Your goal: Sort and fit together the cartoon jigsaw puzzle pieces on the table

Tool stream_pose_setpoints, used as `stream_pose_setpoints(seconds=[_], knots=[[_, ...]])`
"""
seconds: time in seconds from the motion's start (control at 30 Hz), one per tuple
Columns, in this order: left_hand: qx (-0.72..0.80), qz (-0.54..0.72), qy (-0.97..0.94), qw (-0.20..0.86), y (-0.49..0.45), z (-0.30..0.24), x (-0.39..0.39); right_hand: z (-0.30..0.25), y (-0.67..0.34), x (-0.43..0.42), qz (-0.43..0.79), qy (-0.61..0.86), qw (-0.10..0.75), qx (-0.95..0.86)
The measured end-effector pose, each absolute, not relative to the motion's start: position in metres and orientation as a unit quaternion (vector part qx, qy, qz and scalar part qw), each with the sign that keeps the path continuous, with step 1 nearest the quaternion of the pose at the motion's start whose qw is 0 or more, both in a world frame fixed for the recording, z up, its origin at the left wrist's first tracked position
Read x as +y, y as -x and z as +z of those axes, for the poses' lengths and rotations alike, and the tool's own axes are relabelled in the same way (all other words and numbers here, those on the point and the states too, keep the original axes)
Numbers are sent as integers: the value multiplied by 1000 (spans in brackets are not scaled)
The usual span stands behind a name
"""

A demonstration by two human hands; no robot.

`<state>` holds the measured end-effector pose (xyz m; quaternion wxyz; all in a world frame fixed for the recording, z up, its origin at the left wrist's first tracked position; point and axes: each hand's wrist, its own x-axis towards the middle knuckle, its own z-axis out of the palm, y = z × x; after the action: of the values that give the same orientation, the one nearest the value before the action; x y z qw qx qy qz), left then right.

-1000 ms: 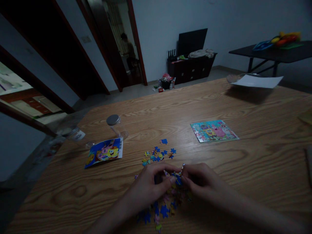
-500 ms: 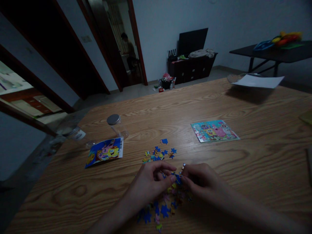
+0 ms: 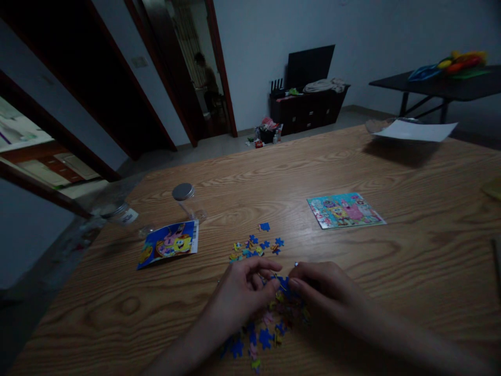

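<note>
Between my two hands is a blue jigsaw piece (image 3: pixel 282 282), with a thin yellowish line on it. My left hand (image 3: pixel 250 290) pinches its left side with the thumb, fingers curled above. On the right, my right hand (image 3: pixel 326 287) grips the blue bit at thumb and forefinger; whether this is one piece or two joined, I cannot tell. Under and in front of the hands lies a heap of loose jigsaw pieces (image 3: pixel 265 338), blue, yellow and pink. Beyond them is a smaller scatter of pieces (image 3: pixel 253 240), with one blue piece (image 3: pixel 265 226) set apart.
A blue cartoon picture sheet (image 3: pixel 172 244) lies left, near two clear jars with lids (image 3: pixel 183 192) (image 3: pixel 113 209). Another cartoon picture card (image 3: pixel 346 210) rests right of centre. White paper (image 3: pixel 415 130) covers a glass dish at the far right. A person (image 3: pixel 209 81) sits beyond the doorway.
My hands have shifted very slightly, the right one a little to the left, and the blue piece between them has tilted. The loose pieces and cards stay in place.
</note>
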<state>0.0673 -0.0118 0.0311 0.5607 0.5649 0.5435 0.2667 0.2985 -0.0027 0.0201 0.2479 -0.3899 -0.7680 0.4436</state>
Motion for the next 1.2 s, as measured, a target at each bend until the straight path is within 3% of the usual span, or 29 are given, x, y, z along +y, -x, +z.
stream_pose_setpoints(seconds=[0.7,1.2], knots=[[507,293,-570,577,-68,29,-15,9,-301,-6,396,379,245,-800],[512,324,-528,595,-75,31,-17,9,-297,-8,445,398,240,-766]])
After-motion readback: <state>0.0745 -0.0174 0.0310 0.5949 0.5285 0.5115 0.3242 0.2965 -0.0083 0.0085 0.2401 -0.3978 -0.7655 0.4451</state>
